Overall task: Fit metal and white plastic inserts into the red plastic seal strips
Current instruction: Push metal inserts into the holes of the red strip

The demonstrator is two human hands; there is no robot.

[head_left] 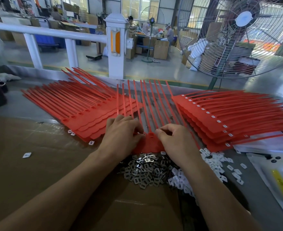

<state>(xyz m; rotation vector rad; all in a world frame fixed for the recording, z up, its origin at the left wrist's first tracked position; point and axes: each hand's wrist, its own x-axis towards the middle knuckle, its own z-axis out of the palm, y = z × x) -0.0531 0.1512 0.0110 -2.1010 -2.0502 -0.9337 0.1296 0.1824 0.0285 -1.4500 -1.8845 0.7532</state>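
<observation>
Currently both hands sit on the middle red seal strip (149,142), which lies flat on the counter (247,189) with its thin tails fanned away from the person. Left hand (122,135): fingers curled down at the strip's socket end, fingertips pinching something small there; too small to identify. Right hand (174,139): fingers likewise curled, tips pinched just right of the same socket, pressing on the strip's flat tab.

Stack of red strips on the left (80,112): sockets look hollow, no inserts visible. Stack of red strips on the right (220,120): each socket shows a white insert fitted.

Pile of metal inserts (145,170) lies just nearer the person than the worked strip, between the forearms, partly on brown cardboard (37,164). Pile of white plastic inserts (212,162) is just right of the metal pile, partly under the right forearm. A few stray white inserts (27,155) lie on the cardboard at left.

Big wire-guard fan (242,35) stands beyond the counter on the right; white railing (45,32) behind it.
</observation>
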